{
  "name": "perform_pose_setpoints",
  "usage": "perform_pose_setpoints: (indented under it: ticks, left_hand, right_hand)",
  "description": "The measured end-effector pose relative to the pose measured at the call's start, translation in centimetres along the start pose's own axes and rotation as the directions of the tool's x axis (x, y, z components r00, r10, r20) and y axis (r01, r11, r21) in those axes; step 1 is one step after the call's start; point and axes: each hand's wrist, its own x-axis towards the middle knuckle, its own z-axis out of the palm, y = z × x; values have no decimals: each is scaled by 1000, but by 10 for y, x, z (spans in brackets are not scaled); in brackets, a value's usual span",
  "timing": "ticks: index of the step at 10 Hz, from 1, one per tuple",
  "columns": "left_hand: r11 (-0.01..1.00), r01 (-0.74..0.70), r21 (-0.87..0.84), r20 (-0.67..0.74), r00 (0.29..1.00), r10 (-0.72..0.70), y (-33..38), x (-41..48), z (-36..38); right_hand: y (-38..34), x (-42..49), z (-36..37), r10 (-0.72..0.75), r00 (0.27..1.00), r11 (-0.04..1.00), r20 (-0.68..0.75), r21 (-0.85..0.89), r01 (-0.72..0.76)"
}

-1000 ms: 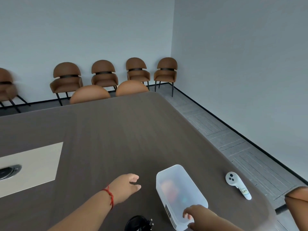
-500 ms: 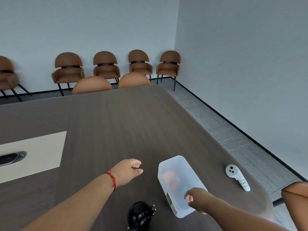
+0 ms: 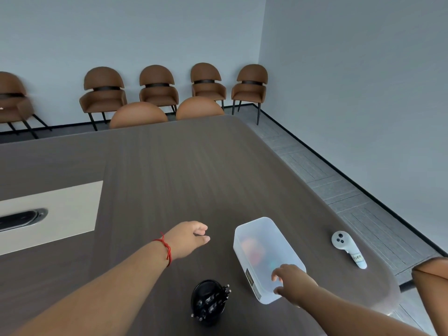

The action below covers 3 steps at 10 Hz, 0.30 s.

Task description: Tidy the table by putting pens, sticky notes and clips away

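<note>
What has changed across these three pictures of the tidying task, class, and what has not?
The view tips downward, bringing the black pen cup fully into sight. The right hand stays at the near end of the translucent box; the left hand stays open beside it. Nothing is picked up or released. The box and white controller keep their places.

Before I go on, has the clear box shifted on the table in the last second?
No. The clear box keeps the same gap and angle to the white controller on the table; only the camera view has shifted.
</note>
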Motion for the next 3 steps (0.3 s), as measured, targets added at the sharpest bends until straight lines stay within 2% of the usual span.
perform_pose_setpoints:
  ticks: [3]
  left_hand:
    - [1000, -1, 15, 8, 1000, 1, 1, 1, 5]
  right_hand:
    - [5, 4, 13, 21, 998, 999, -56, 35, -19]
